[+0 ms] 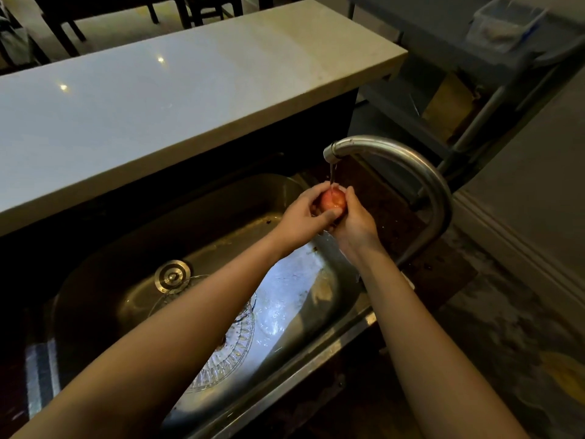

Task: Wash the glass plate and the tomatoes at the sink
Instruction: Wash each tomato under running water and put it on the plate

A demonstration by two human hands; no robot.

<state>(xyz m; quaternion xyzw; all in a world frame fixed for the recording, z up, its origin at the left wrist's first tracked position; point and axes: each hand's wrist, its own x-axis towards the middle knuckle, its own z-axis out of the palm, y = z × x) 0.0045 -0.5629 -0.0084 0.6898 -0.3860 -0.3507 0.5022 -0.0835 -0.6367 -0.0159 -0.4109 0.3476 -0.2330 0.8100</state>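
I hold the tomato [332,199] under the faucet's [395,153] thin stream, at two o'clock over the sink [221,198]. My left hand [300,220] and right hand [356,223] both curl their fingers round it. The glass plate [228,353] lies in the basin at six o'clock (half under my forearm). Wet skin is slick, so a slack grip could drop the tomato onto the glass.

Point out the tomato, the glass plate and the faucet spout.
tomato [332,199], head view, red upper surface
glass plate [235,340], head view, patterned rim
faucet spout [331,152], head view, outlet end
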